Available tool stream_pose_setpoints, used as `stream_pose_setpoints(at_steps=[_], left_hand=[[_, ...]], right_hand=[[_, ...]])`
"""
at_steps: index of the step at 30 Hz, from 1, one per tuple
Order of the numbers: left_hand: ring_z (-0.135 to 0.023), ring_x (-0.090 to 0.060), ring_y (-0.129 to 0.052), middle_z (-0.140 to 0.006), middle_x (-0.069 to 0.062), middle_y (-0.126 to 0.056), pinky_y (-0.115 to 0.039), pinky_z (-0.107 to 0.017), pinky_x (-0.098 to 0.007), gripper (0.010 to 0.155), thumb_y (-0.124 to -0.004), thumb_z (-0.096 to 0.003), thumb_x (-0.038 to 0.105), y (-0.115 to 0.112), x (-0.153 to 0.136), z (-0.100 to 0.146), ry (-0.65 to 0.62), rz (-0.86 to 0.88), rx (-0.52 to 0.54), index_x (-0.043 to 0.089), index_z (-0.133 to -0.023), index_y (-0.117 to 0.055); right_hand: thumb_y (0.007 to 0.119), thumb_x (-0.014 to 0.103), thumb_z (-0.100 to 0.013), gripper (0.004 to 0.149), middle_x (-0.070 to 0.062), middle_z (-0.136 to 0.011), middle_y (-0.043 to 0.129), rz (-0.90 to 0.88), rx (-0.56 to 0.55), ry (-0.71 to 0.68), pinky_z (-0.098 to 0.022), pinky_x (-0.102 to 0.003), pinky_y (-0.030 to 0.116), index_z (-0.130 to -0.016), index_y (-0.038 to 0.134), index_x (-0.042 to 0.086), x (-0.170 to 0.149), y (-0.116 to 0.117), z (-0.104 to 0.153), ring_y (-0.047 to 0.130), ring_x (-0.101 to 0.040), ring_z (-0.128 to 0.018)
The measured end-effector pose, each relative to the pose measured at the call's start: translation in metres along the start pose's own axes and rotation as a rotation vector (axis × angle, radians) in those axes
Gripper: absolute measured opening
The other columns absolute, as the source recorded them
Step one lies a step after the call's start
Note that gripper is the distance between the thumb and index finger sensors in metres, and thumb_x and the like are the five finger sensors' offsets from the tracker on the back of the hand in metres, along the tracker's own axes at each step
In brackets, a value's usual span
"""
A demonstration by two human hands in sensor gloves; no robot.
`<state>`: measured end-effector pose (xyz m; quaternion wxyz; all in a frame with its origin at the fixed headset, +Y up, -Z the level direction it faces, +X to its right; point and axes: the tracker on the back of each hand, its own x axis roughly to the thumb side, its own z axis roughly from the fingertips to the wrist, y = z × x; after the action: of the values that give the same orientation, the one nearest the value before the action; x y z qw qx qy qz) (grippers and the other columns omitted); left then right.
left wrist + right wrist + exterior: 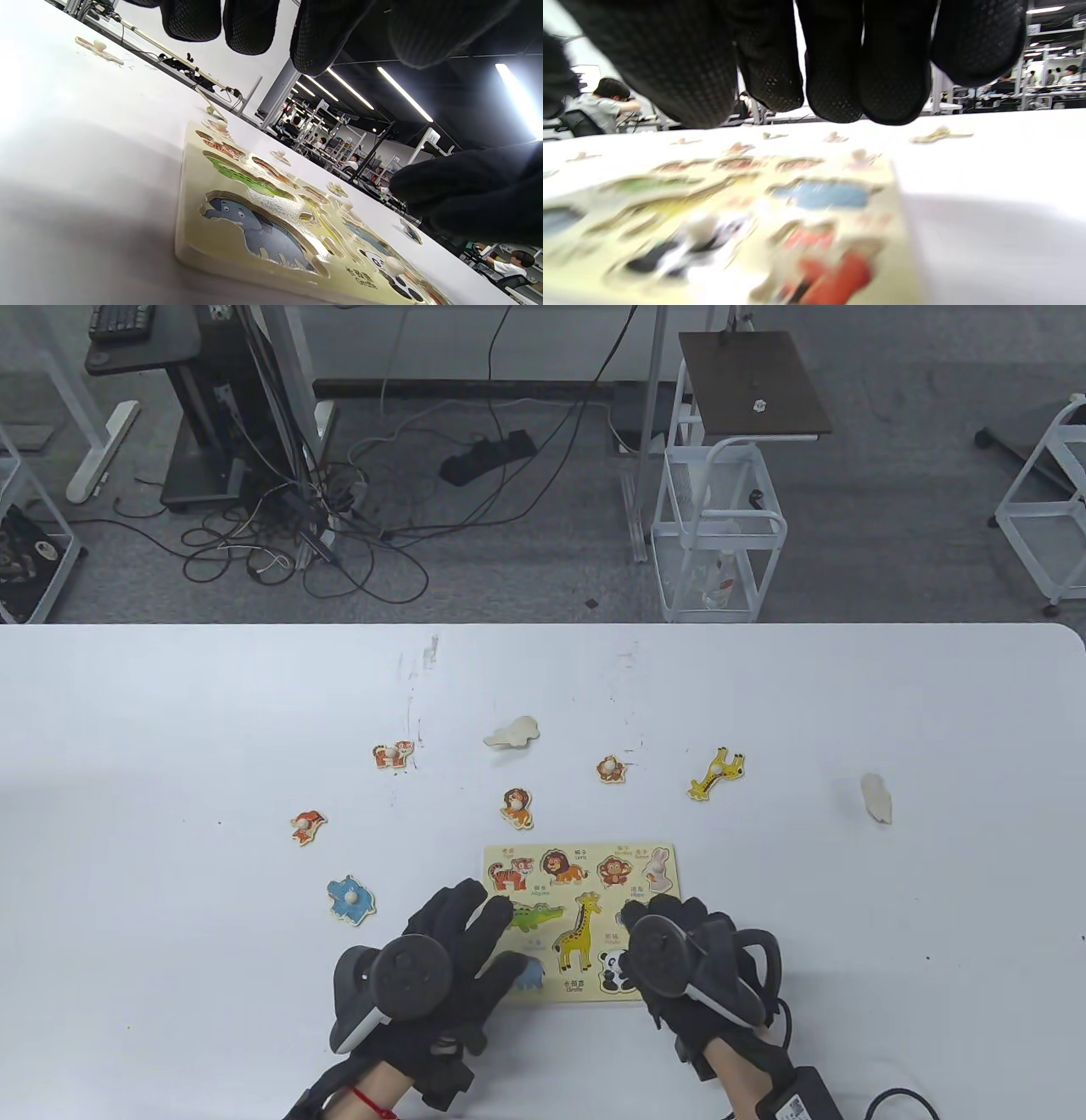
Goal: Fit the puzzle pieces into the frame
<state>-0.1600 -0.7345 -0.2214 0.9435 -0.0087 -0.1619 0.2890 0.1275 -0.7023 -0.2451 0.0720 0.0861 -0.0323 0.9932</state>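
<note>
The yellow puzzle frame [560, 991] lies at the table's near middle, with animal pictures in its recesses. A panda piece [613, 968] and a pale rabbit piece [657, 866] with knobs sit in it. My left hand [501, 937] hovers spread over the frame's left side, above the elephant recess [254, 228], holding nothing; its fingers [250, 25] hang clear of the board [191, 228]. My right hand [645, 920] is over the frame's right side. Its fingers [831, 63] hang empty above the board [886, 199].
Loose pieces lie beyond and left of the frame: tiger [393, 754], lion [517, 806], monkey [610, 768], giraffe [717, 774], an orange animal [307, 824], a blue hippo [350, 897], and two face-down pieces [512, 732] [876, 797].
</note>
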Motion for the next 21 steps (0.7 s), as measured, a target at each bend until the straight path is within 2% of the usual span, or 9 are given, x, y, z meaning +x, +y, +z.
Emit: stream_pose_setpoints(at_steps=[6,10,16,21], left_hand=[[-0.104,-0.052,-0.057,-0.116,-0.018,-0.052,-0.045,-0.074,-0.064,0.068,-0.073,-0.0458,0.059,0.002,-0.004,0.0,0.018,-0.03,0.002,0.027,-0.105,-0.067],[-0.105,-0.05,-0.057,-0.116,-0.017,-0.053,-0.046,-0.074,-0.063,0.068,-0.073,-0.0458,0.059,0.003,-0.004,0.0,0.024,-0.043,0.01,0.027,-0.105,-0.067],[-0.106,-0.047,-0.057,-0.117,-0.015,-0.053,-0.046,-0.075,-0.062,0.068,-0.072,-0.0461,0.059,0.001,-0.006,-0.001,0.032,-0.051,0.012,0.029,-0.107,-0.063],[-0.106,-0.047,-0.057,-0.117,-0.015,-0.053,-0.046,-0.075,-0.063,0.068,-0.073,-0.046,0.059,-0.002,-0.006,-0.002,0.035,-0.059,-0.003,0.028,-0.107,-0.063]], right_hand=[[0.09,0.047,-0.035,0.064,-0.011,-0.096,0.077,0.048,0.021,0.119,-0.053,-0.062,0.073,-0.093,0.079,0.021,-0.064,-0.034,-0.04,0.089,-0.045,-0.076],[0.09,0.047,-0.035,0.068,-0.011,-0.099,0.073,0.148,0.019,0.199,-0.056,-0.064,0.071,-0.096,0.074,0.022,-0.104,-0.048,-0.064,0.085,-0.047,-0.081],[0.089,0.045,-0.035,0.071,-0.011,-0.105,0.059,0.187,0.047,0.382,-0.062,-0.065,0.066,-0.099,0.067,0.023,-0.165,-0.051,-0.095,0.077,-0.048,-0.091],[0.089,0.047,-0.035,0.078,-0.012,-0.105,0.056,0.168,0.071,0.543,-0.062,-0.066,0.066,-0.102,0.057,0.023,-0.211,-0.044,-0.113,0.078,-0.053,-0.09]])
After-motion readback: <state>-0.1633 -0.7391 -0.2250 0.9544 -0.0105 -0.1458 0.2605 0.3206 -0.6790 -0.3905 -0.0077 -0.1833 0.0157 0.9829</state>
